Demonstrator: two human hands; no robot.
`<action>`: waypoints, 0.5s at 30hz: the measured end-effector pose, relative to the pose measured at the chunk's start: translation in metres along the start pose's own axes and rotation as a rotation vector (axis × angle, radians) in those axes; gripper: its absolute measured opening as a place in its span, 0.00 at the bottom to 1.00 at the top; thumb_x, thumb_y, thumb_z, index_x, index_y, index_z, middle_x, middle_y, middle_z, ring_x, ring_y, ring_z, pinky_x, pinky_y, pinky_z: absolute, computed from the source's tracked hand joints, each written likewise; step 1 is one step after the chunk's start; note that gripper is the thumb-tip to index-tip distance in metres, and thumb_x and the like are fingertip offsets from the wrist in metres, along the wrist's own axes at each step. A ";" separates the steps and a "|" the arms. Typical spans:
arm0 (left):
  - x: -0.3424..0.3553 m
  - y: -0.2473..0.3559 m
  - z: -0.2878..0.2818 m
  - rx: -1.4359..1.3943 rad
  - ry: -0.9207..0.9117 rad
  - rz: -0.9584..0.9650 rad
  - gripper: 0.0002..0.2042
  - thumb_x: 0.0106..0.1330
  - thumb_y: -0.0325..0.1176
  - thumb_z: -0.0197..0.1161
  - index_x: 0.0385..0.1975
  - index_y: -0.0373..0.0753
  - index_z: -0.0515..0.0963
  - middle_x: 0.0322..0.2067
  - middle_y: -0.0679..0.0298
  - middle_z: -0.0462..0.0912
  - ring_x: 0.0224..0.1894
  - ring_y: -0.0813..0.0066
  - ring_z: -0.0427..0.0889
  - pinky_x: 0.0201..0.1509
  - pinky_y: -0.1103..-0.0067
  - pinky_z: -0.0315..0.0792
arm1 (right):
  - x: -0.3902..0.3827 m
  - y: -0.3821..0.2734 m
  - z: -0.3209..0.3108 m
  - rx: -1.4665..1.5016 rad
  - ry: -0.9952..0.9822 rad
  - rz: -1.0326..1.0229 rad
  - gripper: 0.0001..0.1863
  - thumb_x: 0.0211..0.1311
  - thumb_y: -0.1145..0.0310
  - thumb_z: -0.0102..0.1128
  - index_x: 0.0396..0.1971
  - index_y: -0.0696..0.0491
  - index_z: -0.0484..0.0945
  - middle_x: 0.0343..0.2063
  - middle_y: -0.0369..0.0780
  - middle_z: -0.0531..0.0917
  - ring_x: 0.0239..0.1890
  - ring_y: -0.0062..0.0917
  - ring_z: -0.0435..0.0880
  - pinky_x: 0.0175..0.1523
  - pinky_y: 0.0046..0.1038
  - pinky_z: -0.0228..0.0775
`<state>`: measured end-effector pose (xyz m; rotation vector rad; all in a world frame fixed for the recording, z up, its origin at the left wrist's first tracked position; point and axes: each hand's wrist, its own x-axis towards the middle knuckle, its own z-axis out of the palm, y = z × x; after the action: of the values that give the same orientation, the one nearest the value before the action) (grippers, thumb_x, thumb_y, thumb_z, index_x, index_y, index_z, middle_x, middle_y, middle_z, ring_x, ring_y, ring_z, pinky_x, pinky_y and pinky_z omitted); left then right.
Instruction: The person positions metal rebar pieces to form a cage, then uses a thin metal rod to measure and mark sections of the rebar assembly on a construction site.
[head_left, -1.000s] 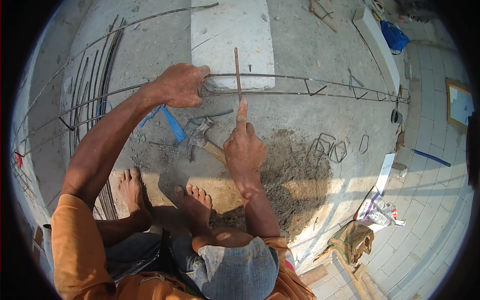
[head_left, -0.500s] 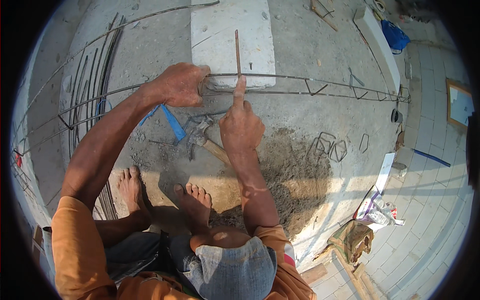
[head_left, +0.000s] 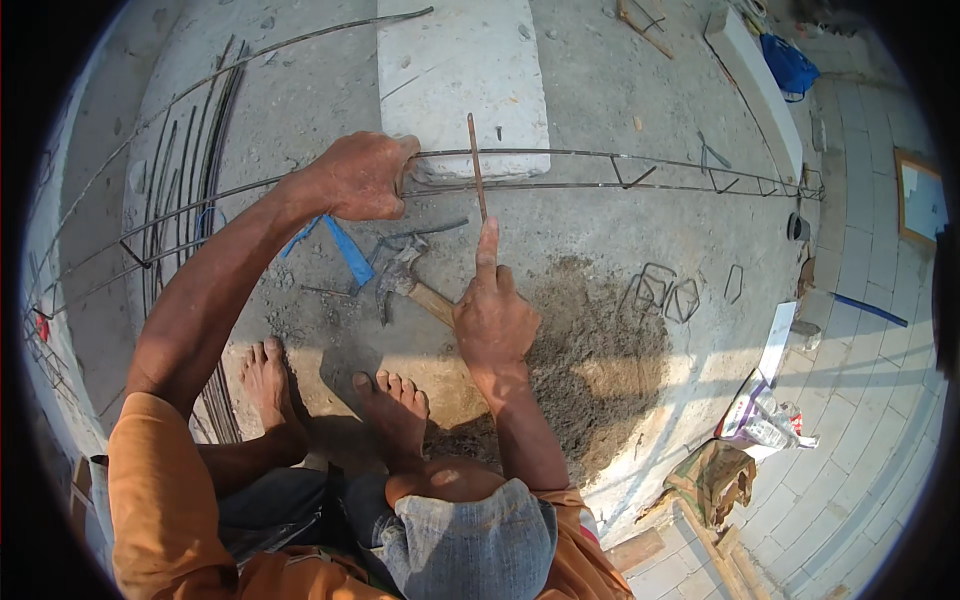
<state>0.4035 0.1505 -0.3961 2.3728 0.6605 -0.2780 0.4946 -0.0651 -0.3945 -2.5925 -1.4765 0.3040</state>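
My left hand (head_left: 362, 176) is closed around the long steel rebar frame (head_left: 560, 186), two thin bars with bent ties between them, just in front of a white concrete block (head_left: 465, 85). My right hand (head_left: 497, 315) grips a thin rusty steel rod (head_left: 476, 165), with the index finger stretched along it. The rod points away from me and crosses over both bars of the frame. Its near end is hidden in my palm. Below the frame, a hammer (head_left: 432, 301) with a wooden handle lies on the floor, close to my right hand.
Blue strips (head_left: 348, 252) lie by the hammer. Bent wire ties (head_left: 668, 293) sit right of a dark sand patch (head_left: 600, 370). Loose bars (head_left: 215, 140) run along the left. At right are a white slab (head_left: 755, 95), a blue bag (head_left: 788, 66) and a torn sack (head_left: 712, 480).
My right hand has drawn back toward me, and the rod has slid with it across the frame. My left hand keeps its hold in nearly the same place.
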 end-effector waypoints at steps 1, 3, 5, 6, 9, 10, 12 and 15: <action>-0.001 0.000 0.001 -0.002 -0.003 0.004 0.23 0.35 0.30 0.66 0.36 0.29 0.74 0.22 0.47 0.78 0.27 0.51 0.81 0.34 0.64 0.73 | 0.012 -0.004 -0.004 0.007 0.014 -0.033 0.44 0.52 0.76 0.59 0.70 0.48 0.50 0.21 0.42 0.78 0.15 0.34 0.78 0.16 0.36 0.67; 0.004 0.000 -0.002 -0.025 0.043 0.036 0.23 0.35 0.30 0.66 0.36 0.29 0.74 0.22 0.46 0.79 0.27 0.51 0.81 0.34 0.64 0.73 | 0.032 -0.004 0.002 -0.002 0.075 -0.053 0.44 0.52 0.76 0.59 0.70 0.48 0.50 0.21 0.43 0.78 0.15 0.34 0.78 0.16 0.35 0.66; 0.005 0.003 0.000 -0.026 0.010 0.031 0.23 0.35 0.30 0.66 0.36 0.29 0.74 0.22 0.46 0.79 0.27 0.51 0.81 0.34 0.64 0.73 | 0.023 0.000 0.005 -0.006 0.124 -0.075 0.44 0.51 0.76 0.59 0.70 0.49 0.50 0.22 0.43 0.78 0.15 0.34 0.78 0.16 0.35 0.66; 0.003 -0.004 -0.002 -0.012 -0.021 0.015 0.23 0.35 0.31 0.66 0.36 0.29 0.74 0.22 0.46 0.79 0.27 0.51 0.82 0.35 0.64 0.74 | 0.002 0.001 0.008 0.013 0.081 -0.052 0.44 0.52 0.76 0.59 0.70 0.50 0.51 0.22 0.43 0.78 0.15 0.34 0.78 0.16 0.35 0.66; 0.001 -0.009 0.004 0.004 0.045 0.041 0.23 0.35 0.31 0.66 0.36 0.29 0.75 0.22 0.47 0.79 0.27 0.51 0.82 0.34 0.65 0.74 | 0.005 -0.009 0.004 0.028 0.033 -0.032 0.43 0.52 0.76 0.59 0.69 0.50 0.52 0.22 0.43 0.78 0.14 0.34 0.77 0.15 0.34 0.66; 0.002 -0.007 0.003 -0.003 0.043 0.055 0.23 0.35 0.31 0.66 0.36 0.29 0.75 0.22 0.47 0.79 0.27 0.51 0.82 0.34 0.65 0.74 | 0.014 -0.010 0.001 0.012 0.049 -0.025 0.43 0.52 0.76 0.59 0.69 0.49 0.52 0.21 0.43 0.77 0.13 0.34 0.77 0.15 0.33 0.67; 0.004 -0.002 -0.006 -0.019 0.017 0.047 0.23 0.35 0.30 0.67 0.36 0.29 0.75 0.22 0.48 0.80 0.27 0.52 0.82 0.34 0.65 0.74 | 0.031 -0.007 0.001 -0.012 0.087 -0.042 0.43 0.52 0.76 0.59 0.69 0.49 0.52 0.20 0.42 0.77 0.13 0.33 0.76 0.15 0.33 0.67; 0.001 -0.010 0.000 0.007 0.007 0.018 0.23 0.35 0.31 0.67 0.36 0.30 0.75 0.22 0.48 0.80 0.26 0.53 0.82 0.33 0.66 0.74 | -0.005 0.004 0.005 -0.039 0.061 -0.051 0.43 0.52 0.76 0.59 0.70 0.49 0.52 0.19 0.42 0.77 0.13 0.33 0.76 0.15 0.33 0.67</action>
<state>0.3995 0.1571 -0.4019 2.3863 0.6425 -0.2644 0.4938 -0.0711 -0.4000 -2.5651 -1.5401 0.1903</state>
